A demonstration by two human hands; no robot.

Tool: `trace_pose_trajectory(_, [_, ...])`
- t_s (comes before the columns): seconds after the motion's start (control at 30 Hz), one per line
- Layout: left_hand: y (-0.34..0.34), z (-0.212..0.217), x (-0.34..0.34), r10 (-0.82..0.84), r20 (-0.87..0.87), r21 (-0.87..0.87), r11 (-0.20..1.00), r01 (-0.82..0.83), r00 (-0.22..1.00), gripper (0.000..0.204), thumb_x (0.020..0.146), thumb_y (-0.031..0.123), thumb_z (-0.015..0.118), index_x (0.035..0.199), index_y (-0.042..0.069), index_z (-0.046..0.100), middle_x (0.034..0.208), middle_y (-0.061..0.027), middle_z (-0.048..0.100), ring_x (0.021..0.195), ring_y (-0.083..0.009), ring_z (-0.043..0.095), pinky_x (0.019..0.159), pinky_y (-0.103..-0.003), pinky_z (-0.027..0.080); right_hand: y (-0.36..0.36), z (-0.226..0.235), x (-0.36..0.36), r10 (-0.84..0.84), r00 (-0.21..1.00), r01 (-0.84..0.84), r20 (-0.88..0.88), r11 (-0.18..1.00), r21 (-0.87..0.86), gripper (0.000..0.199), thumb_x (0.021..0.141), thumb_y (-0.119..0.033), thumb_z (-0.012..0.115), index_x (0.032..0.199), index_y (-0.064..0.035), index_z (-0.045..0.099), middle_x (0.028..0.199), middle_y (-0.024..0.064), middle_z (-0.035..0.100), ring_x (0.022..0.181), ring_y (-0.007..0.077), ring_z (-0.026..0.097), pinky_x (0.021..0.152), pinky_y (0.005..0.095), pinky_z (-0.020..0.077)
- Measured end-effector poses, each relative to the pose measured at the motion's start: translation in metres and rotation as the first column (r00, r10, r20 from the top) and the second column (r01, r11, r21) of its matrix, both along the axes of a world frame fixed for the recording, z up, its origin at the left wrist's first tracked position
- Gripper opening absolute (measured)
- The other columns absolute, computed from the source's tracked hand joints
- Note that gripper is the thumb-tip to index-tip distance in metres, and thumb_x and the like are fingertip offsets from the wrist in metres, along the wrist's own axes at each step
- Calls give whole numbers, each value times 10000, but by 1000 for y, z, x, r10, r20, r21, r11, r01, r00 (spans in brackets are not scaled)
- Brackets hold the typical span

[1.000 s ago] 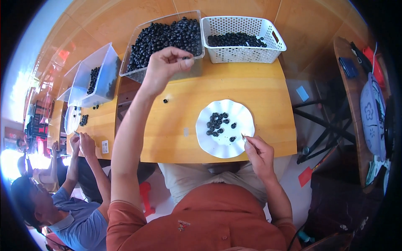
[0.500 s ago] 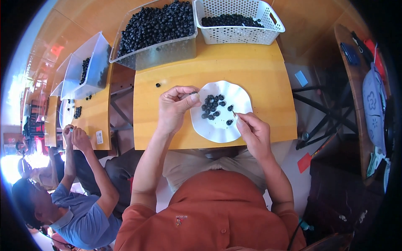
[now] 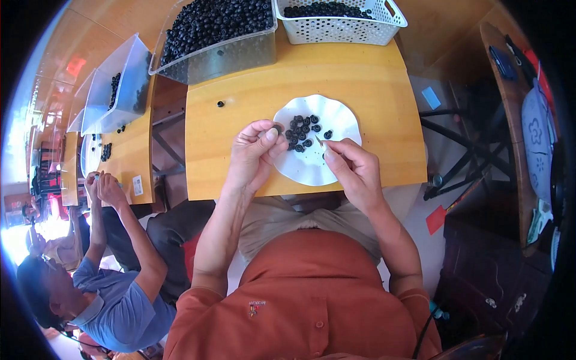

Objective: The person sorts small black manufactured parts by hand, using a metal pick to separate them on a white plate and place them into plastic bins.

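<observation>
My left hand pinches a small dark bead-like piece between thumb and forefinger, over the left rim of a white wavy-edged plate. My right hand is closed on a thin pointed tool, whose tip points toward the left hand; its exact kind is too small to tell. Several black ring-like pieces lie clustered on the plate between the two hands. A single black ring sits apart, just above the tool. The right thumb partly hides the plate near its right side.
At the table's far side stand a clear bin heaped with black pieces and a white perforated basket holding more. One loose black piece lies on the wooden table. To the left, a person works at another table.
The view has tipped, so the table and plate appear higher. My left hand has drawn nearer to me, and the tool in my right hand has moved left toward it.
</observation>
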State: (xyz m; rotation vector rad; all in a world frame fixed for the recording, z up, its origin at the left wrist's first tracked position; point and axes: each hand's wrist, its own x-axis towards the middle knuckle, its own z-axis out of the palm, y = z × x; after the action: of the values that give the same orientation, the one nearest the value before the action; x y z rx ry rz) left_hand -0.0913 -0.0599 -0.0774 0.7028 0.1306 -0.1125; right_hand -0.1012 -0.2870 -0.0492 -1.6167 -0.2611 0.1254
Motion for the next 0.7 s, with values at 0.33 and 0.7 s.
trace_pose_trajectory(0.33, [-13,-2,-18,-64,-27,-118,991,61,998,152,926,-11,655,1069,31,684,1092,-143,698,899,-182,718,820,-322,638,10,4,-1,38,993,-34,114,999,-35,252,942,-136,679,1100,60,687,899,107,667,780,145,619,689,264,485])
trace_pose_trajectory(0.7, [-24,-7,-28,-60,35,-164,984,65,998,140,924,-4,663,1047,58,687,1106,-106,700,950,-208,704,862,-356,614,18,4,-5,52,969,-27,240,994,-105,242,934,-157,689,1088,30,689,858,125,653,690,195,633,621,298,496])
